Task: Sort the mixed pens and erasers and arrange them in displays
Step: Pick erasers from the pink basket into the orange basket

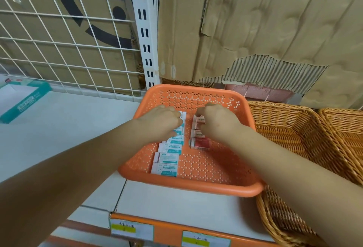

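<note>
An orange perforated plastic basket [196, 95] sits on the white shelf. Inside it lie two rows of erasers: several teal-and-white erasers [167, 168] in the left row and several red-and-white erasers [200, 144] in the right row. My left hand [161, 121] lies over the far end of the teal row, its fingers curled down onto the erasers there. Over the far end of the red row, my right hand [218, 121] pinches a red-and-white eraser [200, 119] with its fingertips. No pens are in view.
Two woven wicker baskets [294, 134] stand to the right of the orange one. A teal-and-white box [21, 99] lies at the far left of the shelf. A white wire grid and torn cardboard back the shelf. Price labels [131, 229] line the front edge.
</note>
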